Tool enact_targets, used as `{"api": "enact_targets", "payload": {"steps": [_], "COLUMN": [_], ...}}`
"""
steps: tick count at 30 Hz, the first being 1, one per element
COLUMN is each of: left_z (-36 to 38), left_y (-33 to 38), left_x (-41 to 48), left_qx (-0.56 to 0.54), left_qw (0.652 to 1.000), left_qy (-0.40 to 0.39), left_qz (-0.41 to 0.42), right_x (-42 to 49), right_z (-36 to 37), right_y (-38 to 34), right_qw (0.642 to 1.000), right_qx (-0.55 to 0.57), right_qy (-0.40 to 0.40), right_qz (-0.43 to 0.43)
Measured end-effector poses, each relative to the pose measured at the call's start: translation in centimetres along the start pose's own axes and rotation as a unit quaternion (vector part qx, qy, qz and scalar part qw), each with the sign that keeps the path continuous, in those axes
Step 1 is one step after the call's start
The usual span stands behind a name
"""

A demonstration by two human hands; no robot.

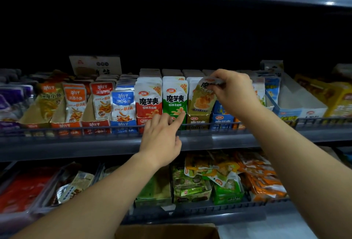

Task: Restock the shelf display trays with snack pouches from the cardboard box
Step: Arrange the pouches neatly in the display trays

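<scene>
1. Here, at a dim store shelf (95,144), a person's right hand (234,94) pinches the top edge of a tan konjac pouch (203,99) between thumb and curled fingers. The hand holds the pouch tilted above the tan display tray (198,120), in front of the white-backed pouches standing in that row.
2. The left hand (162,136) reaches up from below with its index finger straight. The fingertip touches the lower front of the green konjac pouch (174,97), which stands at the head of the row just left of the tan tray. Its other fingers are loosely bent and hold nothing.
3. A red konjac pouch (148,101) fronts the next row to the left, side by side with the green one.
4. Further left, a blue fish-snack pouch (122,103) and orange fish-snack pouches (74,103) stand upright in their own cardboard trays.
5. A blue display tray (222,119) sits just right of the tan tray, its contents largely hidden behind the right hand.
6. A wire rail (76,129) runs along the shelf's front edge, ahead of the trays.
7. On the lower shelf, green, yellow and orange packets (219,174) lie heaped.
8. The open cardboard box (167,231) shows at the bottom edge of the view, between the two forearms; its inside cannot be seen.
</scene>
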State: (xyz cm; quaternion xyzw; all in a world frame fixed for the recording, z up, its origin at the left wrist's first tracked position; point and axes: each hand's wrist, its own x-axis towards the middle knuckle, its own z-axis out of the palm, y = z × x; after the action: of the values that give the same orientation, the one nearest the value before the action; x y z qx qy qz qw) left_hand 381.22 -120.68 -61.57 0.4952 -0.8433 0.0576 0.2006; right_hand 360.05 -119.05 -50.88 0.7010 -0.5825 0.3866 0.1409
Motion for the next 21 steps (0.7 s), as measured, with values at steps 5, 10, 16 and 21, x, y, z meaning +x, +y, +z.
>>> {"api": "enact_targets", "payload": {"steps": [5, 10, 16, 21], "left_z": [0.2, 0.2, 0.4, 0.6], "left_y": [0.4, 1.1, 1.1, 1.5], "left_x": [0.2, 0.6, 0.7, 0.6], "left_qx": [0.039, 0.047, 0.022, 0.028], "left_qw": [0.999, 0.998, 0.999, 0.998], "left_qy": [-0.016, -0.032, -0.038, -0.032], "left_qz": [-0.003, -0.028, -0.032, -0.038], "right_x": [0.8, 0.8, 1.1, 0.7], "right_z": [-0.9, -0.7, -0.8, -0.4], "right_y": [0.5, 0.2, 0.2, 0.0], "right_qw": [0.999, 0.998, 0.999, 0.979], "right_qx": [0.013, -0.014, 0.002, 0.18], "right_qy": [-0.035, -0.032, -0.038, -0.02], "right_qz": [-0.015, -0.059, -0.031, 0.089]}}
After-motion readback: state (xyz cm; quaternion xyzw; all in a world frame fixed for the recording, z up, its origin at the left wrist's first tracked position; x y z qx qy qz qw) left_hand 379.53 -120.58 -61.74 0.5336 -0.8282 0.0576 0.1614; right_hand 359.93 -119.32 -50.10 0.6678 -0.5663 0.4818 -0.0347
